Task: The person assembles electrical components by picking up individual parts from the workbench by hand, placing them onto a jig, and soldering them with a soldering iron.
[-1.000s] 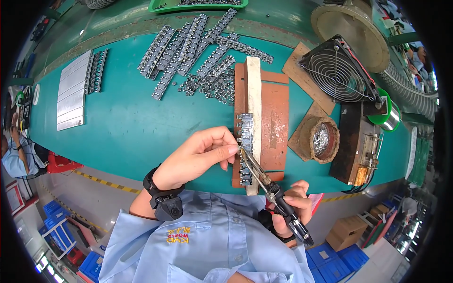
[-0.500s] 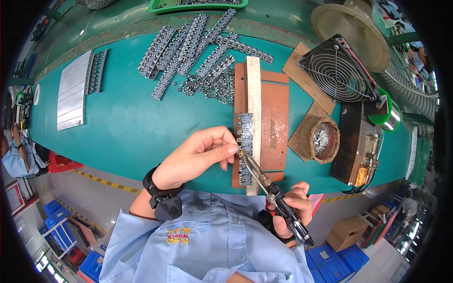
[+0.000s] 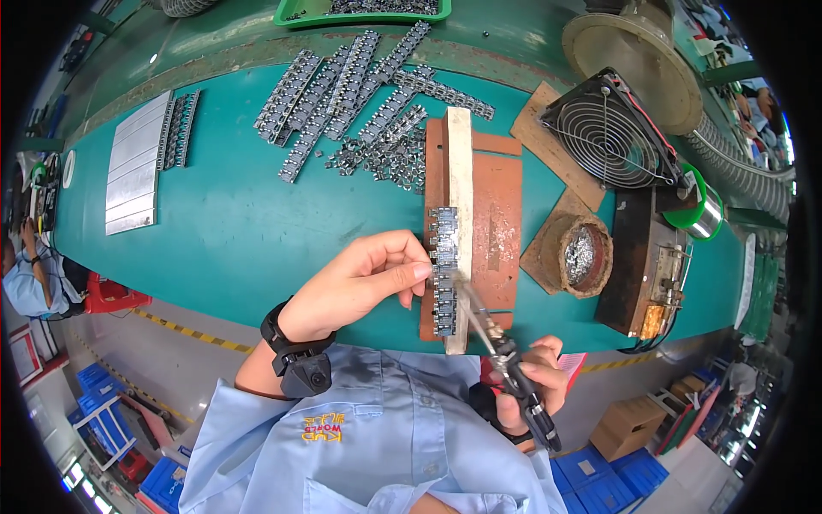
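R hand (image 3: 546,377): grip closed round soldering iron (image 3: 505,353) hdl; tip blurred, near pale bar (image 3: 460,163), contact unclear. L hand (image 3: 364,278): grip pinched narrow at L edge of comp. strip (image 3: 444,236), prob. steadying it; can't tell if anything's between. Strip lies along bar's L side on brown board (image 3: 497,193), bar likely a straight stop. Beyond R: pot (image 3: 572,278); fan (image 3: 604,128), presumably for fumes. Far: loose strips (image 3: 351,77) on desk (image 3: 248,223), spare stock?

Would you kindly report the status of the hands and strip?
Left hand pinched at parts strip, contents unclear. Right hand gripping soldering iron, partly blurred. Strip alongside pale bar; loose-parts pile clear of hands.
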{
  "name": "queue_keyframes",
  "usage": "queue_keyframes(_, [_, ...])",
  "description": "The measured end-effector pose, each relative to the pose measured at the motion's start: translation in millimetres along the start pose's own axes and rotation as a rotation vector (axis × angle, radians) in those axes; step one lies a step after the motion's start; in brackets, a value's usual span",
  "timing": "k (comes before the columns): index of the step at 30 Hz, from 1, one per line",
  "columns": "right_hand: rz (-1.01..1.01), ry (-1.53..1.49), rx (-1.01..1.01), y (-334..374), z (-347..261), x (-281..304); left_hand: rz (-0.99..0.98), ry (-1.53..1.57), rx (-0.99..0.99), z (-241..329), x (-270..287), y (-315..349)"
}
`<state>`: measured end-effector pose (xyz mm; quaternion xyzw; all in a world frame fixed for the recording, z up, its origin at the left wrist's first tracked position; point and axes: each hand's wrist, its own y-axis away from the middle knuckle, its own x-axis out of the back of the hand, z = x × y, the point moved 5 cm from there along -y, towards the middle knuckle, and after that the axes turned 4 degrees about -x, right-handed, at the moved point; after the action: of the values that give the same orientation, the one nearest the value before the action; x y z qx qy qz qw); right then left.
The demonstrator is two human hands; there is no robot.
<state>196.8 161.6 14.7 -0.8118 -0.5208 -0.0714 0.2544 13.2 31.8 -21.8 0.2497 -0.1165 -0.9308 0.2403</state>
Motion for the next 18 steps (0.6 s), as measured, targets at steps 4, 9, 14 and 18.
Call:
queue_keyframes(4, [0.358,0.002,-0.040,27,8,7,-0.005,0.013,-0.017,2,-2,0])
queue_keyframes(9, [0.777,0.173,-0.238,45,8,20,0.000,0.038,-0.020,2,-2,0])
queue_keyframes(14, [0.859,0.269,-0.436,49,9,26,0.006,0.024,-0.033,1,-1,1])
queue_keyframes(18, [0.699,0.215,-0.234,34,-2,30,0.003,0.019,-0.041,3,-3,0])
